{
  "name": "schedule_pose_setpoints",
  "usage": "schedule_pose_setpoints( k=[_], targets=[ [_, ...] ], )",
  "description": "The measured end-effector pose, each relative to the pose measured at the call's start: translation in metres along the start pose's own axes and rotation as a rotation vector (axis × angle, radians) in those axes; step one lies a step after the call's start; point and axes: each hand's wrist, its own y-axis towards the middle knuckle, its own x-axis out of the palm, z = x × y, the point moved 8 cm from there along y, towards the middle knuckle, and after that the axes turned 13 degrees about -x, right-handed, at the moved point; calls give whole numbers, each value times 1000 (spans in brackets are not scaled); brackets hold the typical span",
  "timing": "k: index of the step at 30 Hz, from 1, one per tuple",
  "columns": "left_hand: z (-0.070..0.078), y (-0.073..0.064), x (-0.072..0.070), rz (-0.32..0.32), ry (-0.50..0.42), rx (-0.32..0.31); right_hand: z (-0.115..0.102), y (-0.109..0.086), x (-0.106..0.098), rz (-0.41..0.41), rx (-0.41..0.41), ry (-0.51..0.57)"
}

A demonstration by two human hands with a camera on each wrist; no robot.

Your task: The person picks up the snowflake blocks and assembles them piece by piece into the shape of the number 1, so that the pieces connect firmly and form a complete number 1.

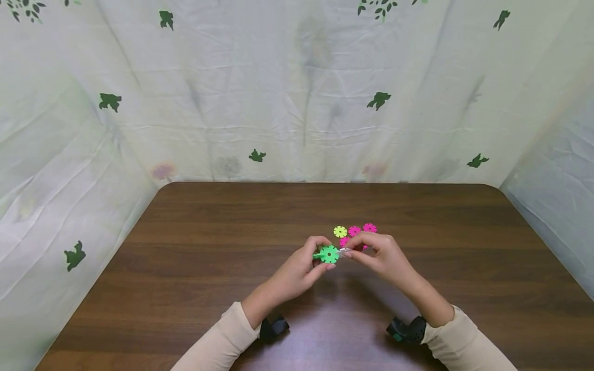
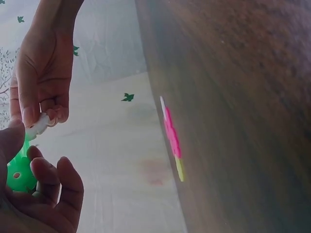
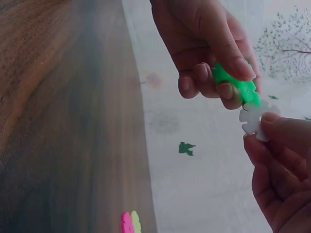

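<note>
Left hand (image 1: 299, 274): thumb and fingers grip a green notched disc (image 1: 324, 254), which faces the head camera. A second bit of green plastic (image 1: 316, 256) projects from behind that disc on the palm side; its full shape is hidden.

Right hand (image 1: 387, 260): thumb and fingertip pinch a white notched disc (image 3: 251, 119) at its edge. The white disc lies between the two hands, its rim touching the green plastic. Whether the notches are fully engaged cannot be told.

Both pieces are held above the brown wood-grain table (image 1: 209, 288). On the tabletop, beyond the hands, lie a yellow notched disc (image 1: 336, 232) and, just to its right, a group of pink notched discs (image 1: 351, 231); part of the group is hidden by the right hand. The left wrist view shows a white edge (image 2: 163, 103) at one end of this row.

Each wrist, below a cream sleeve (image 1: 227, 335), bears a black device (image 1: 407, 331). A pale printed curtain (image 1: 278, 93) stands behind the table.
</note>
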Motion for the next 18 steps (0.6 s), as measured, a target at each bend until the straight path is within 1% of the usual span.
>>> schedule_pose_setpoints(
  k=[5, 8, 14, 18],
  targets=[
    [1, -1, 2, -10, -9, 10, -7, 2, 2, 2, -82, 4],
    [0, -1, 3, -13, -8, 3, -9, 3, 3, 0, -101, 9],
    [-3, -1, -2, 11, -7, -27, -1, 1, 4, -12, -17, 16],
    [-4, 0, -4, 28, -14, -35, 4, -2, 2, -19, 24, 55]
  ],
)
